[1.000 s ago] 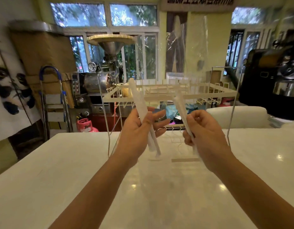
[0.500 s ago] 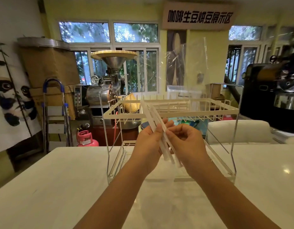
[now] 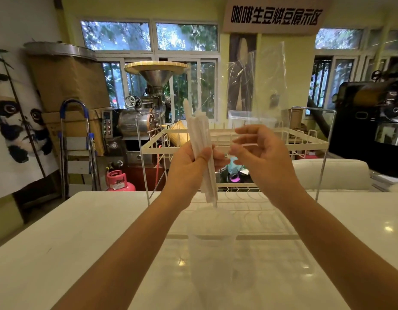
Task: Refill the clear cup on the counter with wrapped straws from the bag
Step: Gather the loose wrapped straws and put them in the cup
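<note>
My left hand (image 3: 189, 168) grips a bundle of white paper-wrapped straws (image 3: 199, 135), held nearly upright above the counter. Their lower ends hang just over the clear cup (image 3: 212, 253), which stands on the white counter between my forearms. My right hand (image 3: 260, 157) hovers a little to the right of the bundle, fingers spread and holding nothing. A clear plastic bag (image 3: 260, 81) stands upright on the top shelf of the wire rack, behind my right hand.
A white two-level wire rack (image 3: 283, 133) stands on the white counter (image 3: 59, 253) right behind the cup. Beyond the counter are a metal roasting machine (image 3: 149, 113), a pink gas bottle (image 3: 118, 181), a step ladder (image 3: 77, 148) and a black machine (image 3: 372, 121).
The straws from my right hand have joined those in my left, forming one bundle. My right hand has let go and drawn away to the right. The bundle now stands more upright.
</note>
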